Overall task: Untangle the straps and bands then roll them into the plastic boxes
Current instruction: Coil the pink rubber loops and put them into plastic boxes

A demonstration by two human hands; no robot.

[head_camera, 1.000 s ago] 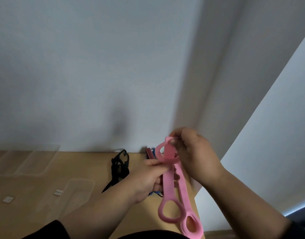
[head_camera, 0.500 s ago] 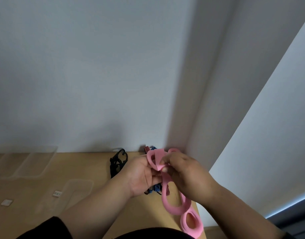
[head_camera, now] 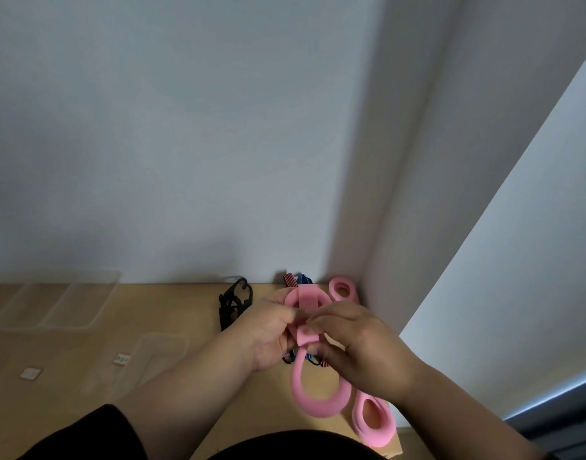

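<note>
My left hand and my right hand meet over the table's right end, both pinching a pink rubber band at its folded middle. One pink loop stands up behind my fingers, a big loop hangs below them, and another lies flat near the front corner. A further pink loop rests by the wall. A black strap lies left of my hands. Blue and red striped straps peek out behind and beneath my hands, mostly hidden.
The wooden table ends at the right against a white wall corner. Clear plastic boxes sit at the far left, and one is nearer the middle. Small white labels lie on the wood.
Both hands dropped from in front of the wall to just above the table. The band's upper end has been folded down into a bundle between my fingers.
</note>
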